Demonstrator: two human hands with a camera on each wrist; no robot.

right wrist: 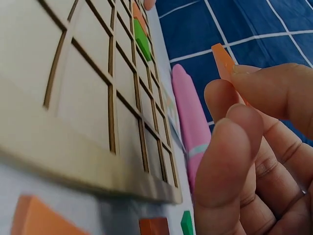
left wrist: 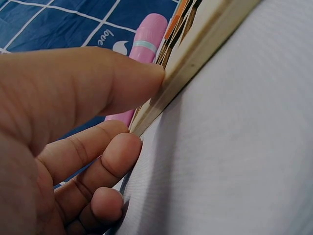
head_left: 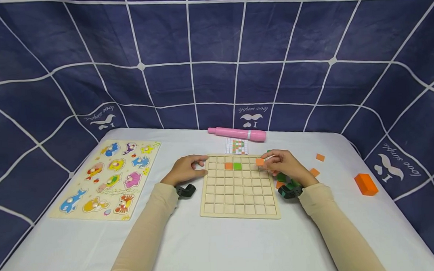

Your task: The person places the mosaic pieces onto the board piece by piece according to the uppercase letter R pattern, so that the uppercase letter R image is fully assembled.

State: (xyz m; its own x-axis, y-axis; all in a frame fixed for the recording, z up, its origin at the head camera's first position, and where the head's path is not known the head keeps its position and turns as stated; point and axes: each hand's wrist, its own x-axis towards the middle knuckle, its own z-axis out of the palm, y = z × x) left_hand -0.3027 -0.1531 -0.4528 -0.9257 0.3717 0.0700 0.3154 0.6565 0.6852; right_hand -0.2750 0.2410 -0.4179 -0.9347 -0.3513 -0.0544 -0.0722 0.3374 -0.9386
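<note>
A square wooden grid board (head_left: 240, 218) lies on the table. In its upper rows an orange tile (head_left: 229, 166) sits beside a green tile (head_left: 237, 166). My left hand (head_left: 187, 169) is at the board's upper left corner; thumb and index fingertips touch the edge, with the other fingers loosely bent in the left wrist view. Above the board's upper right part, my right hand (head_left: 285, 165) pinches an orange square tile (right wrist: 223, 59) between thumb and fingertips. The right wrist view shows that tile raised off the board. Green tiles (head_left: 281, 177) lie partly hidden under the right hand.
A pattern card (head_left: 237, 146) and a pink microphone-shaped toy (head_left: 236, 133) lie behind the board. Loose orange tiles (head_left: 320, 157) and an orange block (head_left: 366, 184) are to the right. A sea-animal puzzle board (head_left: 92, 197) lies at the left.
</note>
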